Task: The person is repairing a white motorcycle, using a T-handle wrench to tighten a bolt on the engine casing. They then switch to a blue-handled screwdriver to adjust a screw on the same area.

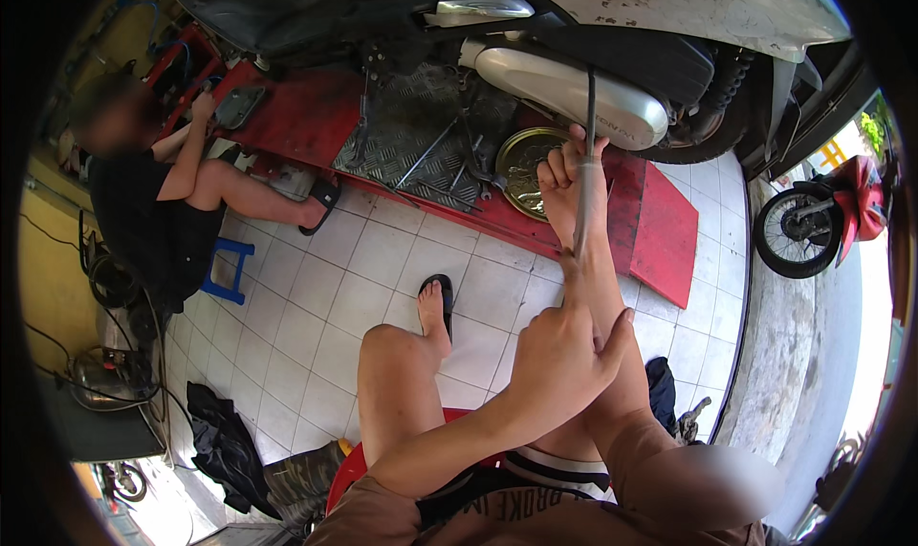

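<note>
My right hand is raised below the silver side cover of a scooter, its fingers curled around a long thin dark strip, perhaps a hose or cable. The strip crosses in front of the cover and runs down toward my left hand, which is closed around its lower part, close over my right forearm. The lower part of the strip looks smeared. Behind my right hand, a round gold-coloured tray sits on the red lift platform.
Wrenches and rods lie on the platform's metal plate. At left, another person sits by a blue stool, hands raised. A red motorbike stands at right. Black cloth and cables lie at lower left. A red seat is under me.
</note>
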